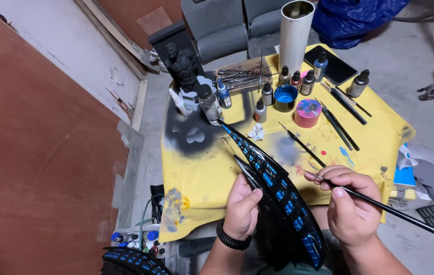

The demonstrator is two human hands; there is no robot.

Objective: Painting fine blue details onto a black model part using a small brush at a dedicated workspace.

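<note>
Painting blue detail, the left hand (241, 206) grips the black spiked piece (273, 188) while the right hand (352, 203) pinches a thin brush (380, 204), seemingly needing careful tip placement next.

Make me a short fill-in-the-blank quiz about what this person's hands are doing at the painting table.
1. The right hand holds a thin ____.
2. The left hand steadies a black spiked piece with markings painted ____.
3. The table's cloth is ____, with a black sprayed patch.
4. The left wrist wears a black ____.

Missing words: paintbrush; blue; yellow; wristband
</note>
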